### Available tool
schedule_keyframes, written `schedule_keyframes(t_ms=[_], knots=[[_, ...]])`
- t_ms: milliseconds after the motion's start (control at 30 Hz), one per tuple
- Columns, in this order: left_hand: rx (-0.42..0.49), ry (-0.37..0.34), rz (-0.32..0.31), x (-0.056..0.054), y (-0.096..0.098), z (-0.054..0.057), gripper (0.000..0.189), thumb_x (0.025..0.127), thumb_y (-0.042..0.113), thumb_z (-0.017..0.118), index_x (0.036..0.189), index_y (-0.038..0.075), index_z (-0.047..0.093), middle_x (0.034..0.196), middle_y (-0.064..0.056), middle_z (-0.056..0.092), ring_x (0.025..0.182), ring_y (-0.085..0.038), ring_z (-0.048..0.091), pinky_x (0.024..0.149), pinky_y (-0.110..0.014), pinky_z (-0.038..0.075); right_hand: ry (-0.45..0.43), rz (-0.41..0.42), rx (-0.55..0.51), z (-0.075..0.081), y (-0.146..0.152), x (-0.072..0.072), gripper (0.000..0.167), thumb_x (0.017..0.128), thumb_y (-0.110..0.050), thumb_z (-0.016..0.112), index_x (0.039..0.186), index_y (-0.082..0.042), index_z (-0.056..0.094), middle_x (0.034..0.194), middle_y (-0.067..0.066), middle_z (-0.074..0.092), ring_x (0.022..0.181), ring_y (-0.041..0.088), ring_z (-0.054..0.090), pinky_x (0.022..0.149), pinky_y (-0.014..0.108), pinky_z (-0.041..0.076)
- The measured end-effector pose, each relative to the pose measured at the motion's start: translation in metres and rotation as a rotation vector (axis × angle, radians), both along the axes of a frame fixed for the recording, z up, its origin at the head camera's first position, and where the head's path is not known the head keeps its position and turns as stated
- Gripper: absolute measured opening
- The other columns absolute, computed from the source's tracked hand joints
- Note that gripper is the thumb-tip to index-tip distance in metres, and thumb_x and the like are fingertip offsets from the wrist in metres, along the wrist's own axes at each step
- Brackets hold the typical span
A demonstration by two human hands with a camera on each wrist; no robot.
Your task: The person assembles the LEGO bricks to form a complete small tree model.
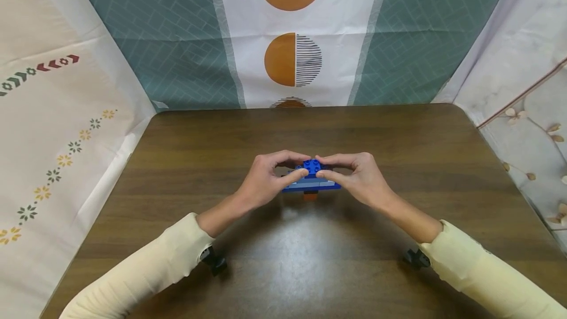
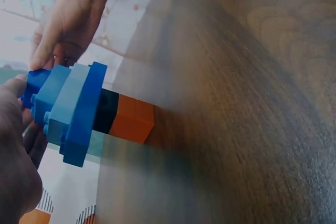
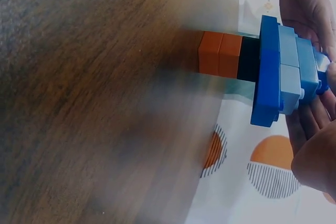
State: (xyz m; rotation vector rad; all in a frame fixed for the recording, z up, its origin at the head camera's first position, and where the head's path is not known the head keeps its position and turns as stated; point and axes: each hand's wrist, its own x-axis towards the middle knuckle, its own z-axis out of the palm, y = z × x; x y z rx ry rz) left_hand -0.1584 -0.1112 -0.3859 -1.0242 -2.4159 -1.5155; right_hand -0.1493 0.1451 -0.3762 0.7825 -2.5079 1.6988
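A tower of toy building bricks stands upright on the wooden table. Two orange bricks [image 2: 131, 119] form its foot, with a black brick [image 2: 105, 111] above them. Over that spreads a long dark blue brick [image 3: 266, 72], then a light blue layer [image 3: 289, 45] and a shorter mid-blue layer [image 3: 307, 61]. A small blue brick [image 1: 312, 166] with studs sits at the very top. My left hand [image 1: 270, 176] pinches its left side between thumb and fingertips. From the right, my right hand [image 1: 361, 178] pinches the same brick, thumb in front and fingers behind.
The brown wooden table [image 1: 292, 260] extends around the tower. Patterned cloths hang behind it [image 1: 177, 53] and on the left [image 1: 66, 127] and right [image 1: 509, 127]. A black wrist device [image 1: 214, 261] is at the left sleeve, another [image 1: 416, 259] at the right.
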Motion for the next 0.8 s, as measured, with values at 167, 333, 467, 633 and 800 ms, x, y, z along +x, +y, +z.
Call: schedule_keyframes(t_ms=[167,333,467,633,800], knots=[[-0.031,-0.017,-0.025,-0.001,-0.004,0.006,0.033,0.102,0.016,0.075,0.134,0.009,0.071,0.128,-0.001,0.075,0.113,-0.013,0.071,0.099,-0.038,0.059,-0.016,0.005,0.027,-0.004,0.002,0.002,0.042,0.093,-0.012,0.084,0.134,-0.010,0.075,0.128,0.005,0.075,0.116,0.022,0.073,0.098,0.046,0.059],[-0.036,-0.046,0.015,-0.003,-0.017,0.010,0.041,0.103,0.017,0.073,0.143,0.012,0.066,0.136,0.001,0.071,0.119,-0.017,0.069,0.103,-0.043,0.056,-0.002,0.025,0.084,-0.014,0.008,0.002,0.062,0.091,-0.014,0.087,0.149,-0.014,0.063,0.145,0.004,0.067,0.125,0.026,0.068,0.110,0.054,0.050],[-0.098,-0.078,0.026,-0.001,-0.030,0.004,0.045,0.103,0.021,0.075,0.146,0.013,0.064,0.140,0.002,0.069,0.122,-0.020,0.069,0.105,-0.043,0.055,-0.036,0.013,0.146,-0.020,0.017,0.004,0.069,0.089,-0.016,0.089,0.151,-0.013,0.061,0.148,0.004,0.064,0.129,0.029,0.066,0.112,0.058,0.047],[-0.214,-0.101,0.031,0.004,-0.044,-0.012,0.058,0.097,0.027,0.082,0.150,0.013,0.062,0.146,-0.002,0.066,0.122,-0.026,0.070,0.106,-0.042,0.055,-0.056,0.009,0.231,-0.027,0.027,0.007,0.066,0.087,-0.017,0.090,0.147,-0.008,0.064,0.145,0.010,0.066,0.127,0.034,0.067,0.108,0.057,0.050],[-0.231,-0.079,0.044,0.010,-0.051,-0.026,0.057,0.095,0.024,0.084,0.147,0.010,0.064,0.142,-0.006,0.068,0.117,-0.028,0.073,0.101,-0.042,0.058,-0.045,-0.002,0.239,-0.033,0.033,0.009,0.060,0.087,-0.012,0.090,0.143,-0.007,0.068,0.139,0.013,0.069,0.121,0.033,0.071,0.103,0.055,0.054]])
